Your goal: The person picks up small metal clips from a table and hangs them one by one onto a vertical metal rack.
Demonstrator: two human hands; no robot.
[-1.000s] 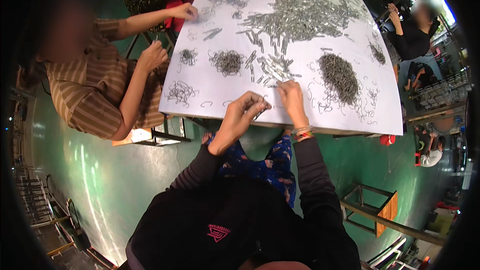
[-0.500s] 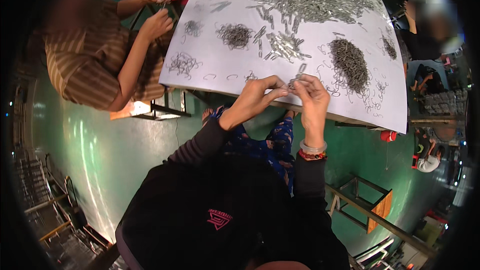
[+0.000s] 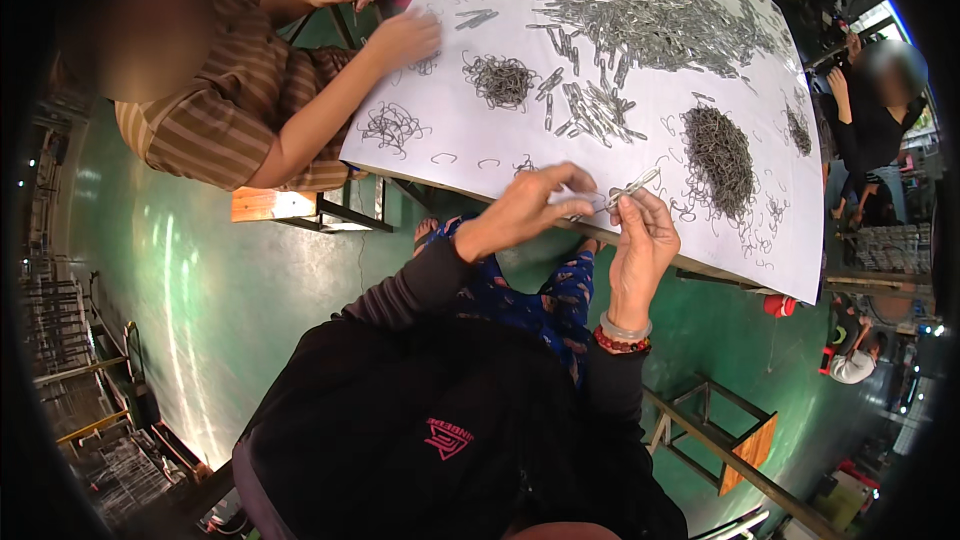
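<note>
Over the near edge of the white-topped table point(image 3: 460, 130), my right hand point(image 3: 645, 255) pinches a small slim metal clip point(image 3: 642, 181) between thumb and fingers. Close by on its left, my left hand point(image 3: 525, 208) has its thumb and forefinger apart. A thin bent wire shows at the gap between the hands; which hand holds it, if either, is too small to tell. Beyond my hands lies a small group of shiny metal clips point(image 3: 597, 112). Dark heaps of bent wire hooks lie on the left point(image 3: 499, 81) and on the right point(image 3: 718, 160).
A large spread of metal clips point(image 3: 660, 15) covers the far part of the table. Loose wire hooks point(image 3: 393, 128) lie near its left corner. At the left sits a co-worker in a striped shirt point(image 3: 220, 130); others work across the table. A wood-topped stool point(image 3: 748, 452) stands behind on the right.
My hands have drawn slightly apart, and my left thumb and forefinger have opened. The metal clip stays in my right hand, now tilted more. The co-worker's hand has reached onto the table.
</note>
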